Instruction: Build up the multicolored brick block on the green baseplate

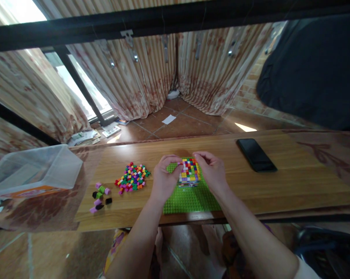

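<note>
A block built of many small coloured bricks (190, 170) stands on a green studded baseplate (189, 200). At the block's far left corner, the thumb and index finger of my left hand (167, 176) pinch a small pink brick (180, 163). My right hand (212, 169) is at the far right corner, its thumb and index finger closed together by the top edge. What those right fingertips hold, if anything, is too small to make out. Left of the baseplate lies a loose pile of small multicoloured bricks (132, 177).
Larger pink, green and black pieces (98, 195) lie at the wooden table's (302, 182) left end. Beside them is a clear plastic bin (35, 166). A black phone (256, 155) rests on the right. A dark bar (175, 17) crosses above, before curtains (140, 85).
</note>
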Available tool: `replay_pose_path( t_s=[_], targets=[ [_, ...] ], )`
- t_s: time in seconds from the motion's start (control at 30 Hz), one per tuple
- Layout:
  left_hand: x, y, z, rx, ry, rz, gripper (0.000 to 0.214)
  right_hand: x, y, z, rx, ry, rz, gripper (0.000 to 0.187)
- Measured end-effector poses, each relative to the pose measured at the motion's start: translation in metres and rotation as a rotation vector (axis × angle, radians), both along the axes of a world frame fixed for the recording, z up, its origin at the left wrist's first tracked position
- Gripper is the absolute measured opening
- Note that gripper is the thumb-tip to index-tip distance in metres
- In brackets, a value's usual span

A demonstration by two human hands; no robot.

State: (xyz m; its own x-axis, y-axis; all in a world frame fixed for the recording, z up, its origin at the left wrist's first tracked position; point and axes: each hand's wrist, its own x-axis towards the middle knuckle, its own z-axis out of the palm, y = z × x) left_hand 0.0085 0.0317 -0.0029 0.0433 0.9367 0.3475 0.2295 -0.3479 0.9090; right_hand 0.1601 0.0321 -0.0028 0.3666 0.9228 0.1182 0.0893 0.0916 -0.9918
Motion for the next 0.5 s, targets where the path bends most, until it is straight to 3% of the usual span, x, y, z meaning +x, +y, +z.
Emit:
replay_pose_path(
  t_s=[0.2, 0.5],
  targets=[
    [0.000, 0.005, -0.010, -0.232, -0.280, -0.061, 0.024, -0.013, -0.002, 0.004, -0.068, 0.046, 0.139, 0.032],
    [-0.001, 0.005, -0.003, -0.365, -0.399, -0.122, 0.026, -0.013, 0.001, 0.000, -0.083, -0.146, 0.193, 0.027]
  ],
)
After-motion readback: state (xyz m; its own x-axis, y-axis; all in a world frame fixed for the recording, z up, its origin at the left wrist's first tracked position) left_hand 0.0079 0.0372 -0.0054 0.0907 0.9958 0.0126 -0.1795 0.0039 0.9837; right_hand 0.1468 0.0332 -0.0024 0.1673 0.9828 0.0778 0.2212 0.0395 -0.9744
